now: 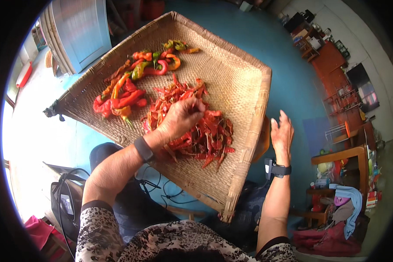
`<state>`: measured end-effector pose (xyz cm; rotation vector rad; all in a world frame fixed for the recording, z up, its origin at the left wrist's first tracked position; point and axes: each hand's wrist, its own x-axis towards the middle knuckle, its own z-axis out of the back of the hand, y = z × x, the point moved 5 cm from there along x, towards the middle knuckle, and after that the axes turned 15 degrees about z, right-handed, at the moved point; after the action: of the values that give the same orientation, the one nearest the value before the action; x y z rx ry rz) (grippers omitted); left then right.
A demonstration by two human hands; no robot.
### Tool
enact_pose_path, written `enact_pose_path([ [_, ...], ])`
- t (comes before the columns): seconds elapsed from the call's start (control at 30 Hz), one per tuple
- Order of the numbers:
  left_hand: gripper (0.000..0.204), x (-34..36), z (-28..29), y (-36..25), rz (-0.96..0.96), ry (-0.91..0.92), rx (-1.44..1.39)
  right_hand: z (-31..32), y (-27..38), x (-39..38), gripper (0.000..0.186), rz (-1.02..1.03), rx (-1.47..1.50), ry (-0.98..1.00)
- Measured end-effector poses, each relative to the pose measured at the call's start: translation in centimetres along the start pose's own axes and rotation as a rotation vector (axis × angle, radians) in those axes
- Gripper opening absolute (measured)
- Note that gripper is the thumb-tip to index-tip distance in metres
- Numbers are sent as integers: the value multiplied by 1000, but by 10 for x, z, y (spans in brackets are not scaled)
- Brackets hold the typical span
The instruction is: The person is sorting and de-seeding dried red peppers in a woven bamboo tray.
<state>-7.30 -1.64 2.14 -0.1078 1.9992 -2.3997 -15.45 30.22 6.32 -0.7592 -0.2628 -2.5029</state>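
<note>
A wide woven winnowing basket (238,78) lies tilted before me. Small dried red chilies (212,131) are heaped in its middle. Larger fresh peppers (126,98), red, orange and green, lie in a loose group at its left and far side. Over the dried heap is my left hand (183,115), its fingers curled together; whatever they may hold is hidden. Beyond the basket's right rim, my right hand (282,133) is raised with thumb and fingers apart and nothing visible between them. Both wrists wear dark bands.
Part of an orange object (262,142) shows below the basket's right rim. A wooden chair (340,174) with clothes and bags stands at the right. At the lower left is a black bag (67,196); dark cables (170,196) run across the blue floor (288,83).
</note>
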Motion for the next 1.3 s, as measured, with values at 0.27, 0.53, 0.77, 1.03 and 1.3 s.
enact_pose_path([
  [0.27,9,3,-13,19,180,228,-347,-27,148,9,47,-3,1032,255],
  [0.53,8,6,-17,24,224,202,-226,-32,141,29,7,41,959,-7],
  [0.77,7,13,-15,32,175,125,-332,12,53,38,9,-41,492,-334],
  [1.03,10,13,-15,31,90,30,-137,11,10,3,26,-126,-180,149],
  [1.3,12,4,-17,6,-38,-49,58,-37,126,8,25,321,630,298],
])
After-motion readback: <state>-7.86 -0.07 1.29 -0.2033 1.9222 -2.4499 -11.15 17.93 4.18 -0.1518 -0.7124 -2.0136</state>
